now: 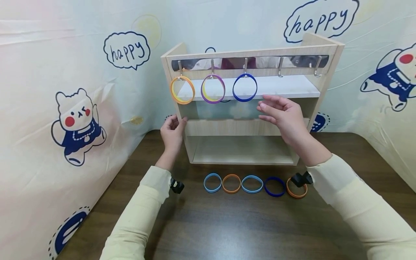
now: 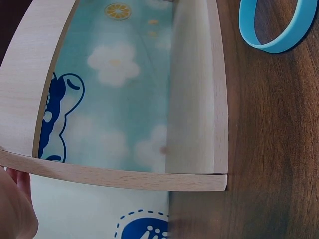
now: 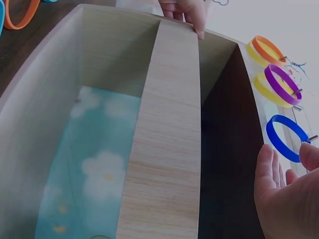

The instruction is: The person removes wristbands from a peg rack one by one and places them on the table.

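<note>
My left hand grips the left side panel of a small wooden shelf, thumb at its front edge. Beside the third hook my right hand is raised, fingers extended and holding nothing. Its fingertips are right by a dark blue wristband that hangs there, also seen in the right wrist view. On the leftmost hook hangs an orange wristband together with a yellow one. The second hook carries a purple wristband paired with another yellow one.
Two further hooks sit to the right on the metal strip. Before the shelf, several wristbands lie in a row on the dark table: light blue, orange and dark blue among them. A patterned cloth surrounds the table.
</note>
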A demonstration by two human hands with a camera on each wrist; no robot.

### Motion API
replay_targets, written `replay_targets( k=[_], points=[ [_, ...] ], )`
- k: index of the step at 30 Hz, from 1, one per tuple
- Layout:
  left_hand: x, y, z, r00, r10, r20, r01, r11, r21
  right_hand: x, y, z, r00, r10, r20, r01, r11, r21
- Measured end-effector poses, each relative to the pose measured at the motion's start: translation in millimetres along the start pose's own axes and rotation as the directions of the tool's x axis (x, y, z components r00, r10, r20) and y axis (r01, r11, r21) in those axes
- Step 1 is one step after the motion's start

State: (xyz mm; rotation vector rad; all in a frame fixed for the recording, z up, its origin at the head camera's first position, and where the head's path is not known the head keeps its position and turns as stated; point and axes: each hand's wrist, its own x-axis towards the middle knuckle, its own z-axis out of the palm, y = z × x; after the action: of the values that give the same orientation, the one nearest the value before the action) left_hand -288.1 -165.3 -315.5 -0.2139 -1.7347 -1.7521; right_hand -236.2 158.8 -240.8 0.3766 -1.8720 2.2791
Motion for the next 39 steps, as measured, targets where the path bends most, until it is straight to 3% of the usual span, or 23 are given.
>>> replay_targets(
  k=[7,14,22,39],
  points=[
    [9.1,-29.5,-1.4,1.000,0.002,-0.027,-0.003,1.000,-0.009,7.5,-5,9,1.000,0.015,0.001,-0.015,0.999,0.029],
    [-1.5,2.8,-0.8,1.000,-0.005,0.018,0.005,1.000,-0.001,12.2,-7,18,0.999,0.021,-0.026,-0.020,1.000,0.024],
    [-1.5,1.6,-0.8,1.000,-0.001,0.011,0.001,1.000,-0.012,15.1,-6,24,0.999,0.018,-0.047,-0.018,1.000,0.000],
    [-0.9,0.8,-1.6,1.000,0.019,0.019,-0.019,1.000,-0.016,19.3,-6,32,0.997,0.026,-0.077,-0.022,0.998,0.053]
  ],
)
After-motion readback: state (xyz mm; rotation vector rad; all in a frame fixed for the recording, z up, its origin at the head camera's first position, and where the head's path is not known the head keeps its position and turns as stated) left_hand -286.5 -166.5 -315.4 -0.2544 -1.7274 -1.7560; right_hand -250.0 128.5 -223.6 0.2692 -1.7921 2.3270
